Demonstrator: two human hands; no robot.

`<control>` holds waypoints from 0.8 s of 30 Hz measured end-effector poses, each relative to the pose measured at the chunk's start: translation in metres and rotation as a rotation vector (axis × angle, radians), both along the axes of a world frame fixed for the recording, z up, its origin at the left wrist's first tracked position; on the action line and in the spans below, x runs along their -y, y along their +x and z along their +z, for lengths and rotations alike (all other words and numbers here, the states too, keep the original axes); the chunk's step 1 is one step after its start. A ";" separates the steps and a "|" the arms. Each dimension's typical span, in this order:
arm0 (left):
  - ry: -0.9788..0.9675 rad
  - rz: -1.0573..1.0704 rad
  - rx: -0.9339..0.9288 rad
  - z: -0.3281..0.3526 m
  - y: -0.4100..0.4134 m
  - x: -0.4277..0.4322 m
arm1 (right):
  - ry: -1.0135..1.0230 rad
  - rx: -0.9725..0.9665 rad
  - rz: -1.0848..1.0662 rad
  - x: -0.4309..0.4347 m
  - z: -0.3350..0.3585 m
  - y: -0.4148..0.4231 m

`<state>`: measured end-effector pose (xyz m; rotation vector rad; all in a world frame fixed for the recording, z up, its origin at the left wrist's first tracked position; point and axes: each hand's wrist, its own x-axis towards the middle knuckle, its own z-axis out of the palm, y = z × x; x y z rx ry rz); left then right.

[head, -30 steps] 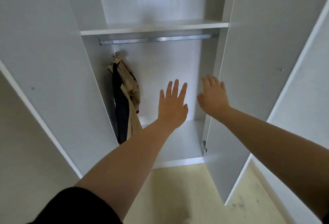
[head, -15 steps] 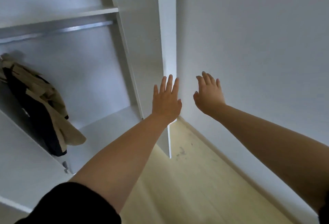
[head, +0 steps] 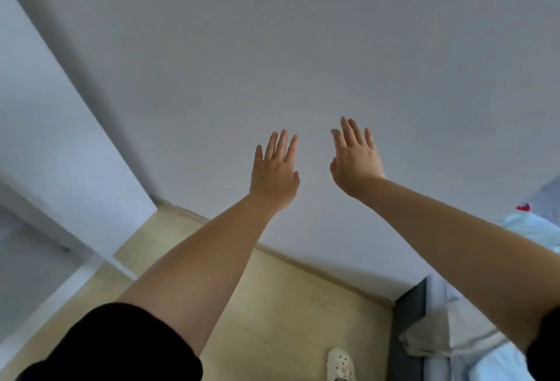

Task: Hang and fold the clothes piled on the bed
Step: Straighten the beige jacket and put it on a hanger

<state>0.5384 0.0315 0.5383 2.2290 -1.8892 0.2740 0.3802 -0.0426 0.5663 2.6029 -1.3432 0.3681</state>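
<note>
Both of my arms are stretched out in front of me toward a plain white wall. My left hand is empty, its fingers straight and slightly spread. My right hand is empty too, palm forward, fingers straight. The bed shows at the lower right edge, with a dark frame and pale sheet. Light blue cloth lies on it, with a small red item beyond. The wardrobe's interior and the hung clothes are out of view.
A white wardrobe door stands open at the left. Pale wooden floor runs between the wardrobe and the bed. A white perforated slipper shows at the bottom. The white wall fills most of the view.
The view has swung right, away from the open wardrobe and its hanging clothes, to the wall and the bed's corner. Both hands stay raised, empty and straight-fingered.
</note>
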 end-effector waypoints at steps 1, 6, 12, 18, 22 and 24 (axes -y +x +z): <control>0.004 -0.026 -0.004 -0.010 -0.021 0.023 | -0.020 -0.045 -0.003 0.019 -0.008 -0.023; 0.042 -0.133 0.028 -0.049 -0.099 0.102 | -0.093 -0.202 -0.056 0.085 -0.039 -0.117; 0.080 -0.239 0.003 -0.079 -0.149 0.138 | -0.038 -0.265 -0.128 0.112 -0.078 -0.173; 0.100 -0.345 -0.023 -0.139 -0.184 0.158 | 0.022 -0.255 -0.200 0.105 -0.156 -0.211; 0.112 -0.410 -0.031 -0.200 -0.210 0.167 | 0.030 -0.246 -0.186 0.105 -0.224 -0.232; 0.064 -0.436 -0.018 -0.234 -0.219 0.174 | -0.010 -0.205 -0.161 0.107 -0.264 -0.239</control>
